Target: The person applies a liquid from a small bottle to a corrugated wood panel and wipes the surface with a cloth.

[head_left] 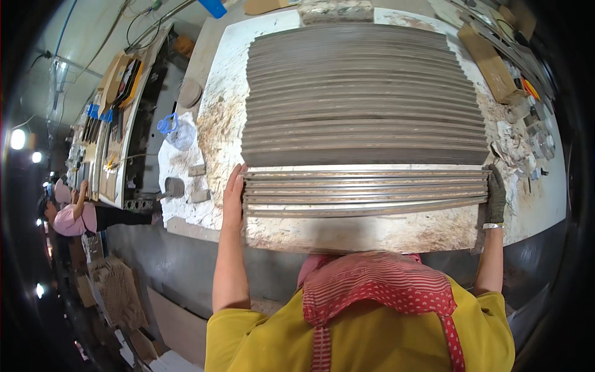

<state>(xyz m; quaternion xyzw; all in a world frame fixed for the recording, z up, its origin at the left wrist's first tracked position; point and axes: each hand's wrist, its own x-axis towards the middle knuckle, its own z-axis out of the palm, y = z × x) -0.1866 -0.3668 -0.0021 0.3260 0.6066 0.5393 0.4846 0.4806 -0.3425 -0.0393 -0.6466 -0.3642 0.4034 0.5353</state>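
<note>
Long, thin gry-brn strips (365, 191) lie flat, approx. parallel, nr wht tbl (421, 229) edge.

I see both arms reaching up the frame, set wide apart. The bare left forearm (230, 266) rises left of centre to a bare left hand (233, 192), fingers outstretched and pointing upward. At centre right, the right hand (496, 195) wears a dark grey-green glove, a pale band (493, 225) around its wrist; its finger bend is unclear.

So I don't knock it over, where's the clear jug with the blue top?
In the head view, the clear jug is at the table's left side, beyond the left hand and near some small blocks.
</note>
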